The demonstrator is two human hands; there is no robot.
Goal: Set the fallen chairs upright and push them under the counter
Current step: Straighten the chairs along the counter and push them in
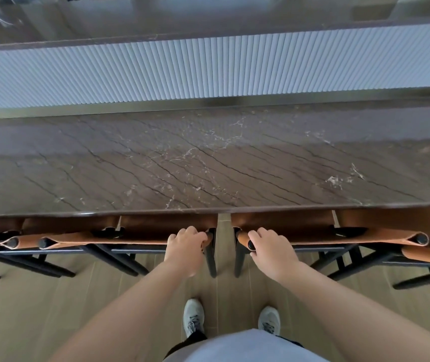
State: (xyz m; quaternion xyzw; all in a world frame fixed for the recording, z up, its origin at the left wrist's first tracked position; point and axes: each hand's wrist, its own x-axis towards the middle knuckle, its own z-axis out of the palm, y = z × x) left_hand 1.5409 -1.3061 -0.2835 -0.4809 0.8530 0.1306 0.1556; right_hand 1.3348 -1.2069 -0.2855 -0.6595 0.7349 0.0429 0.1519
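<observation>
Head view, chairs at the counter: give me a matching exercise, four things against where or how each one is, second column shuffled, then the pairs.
Things
1. left hand
2. right hand
3. counter
4. shoes

Places or states
A. dark veined stone slab above the chair seats
B. grips the backrest end of the right middle chair
C. on the tan floor, toes toward the counter
D. grips the backrest end of the left middle chair

Pairs: 1-D, 2-B, 3-A, 4-C
</observation>
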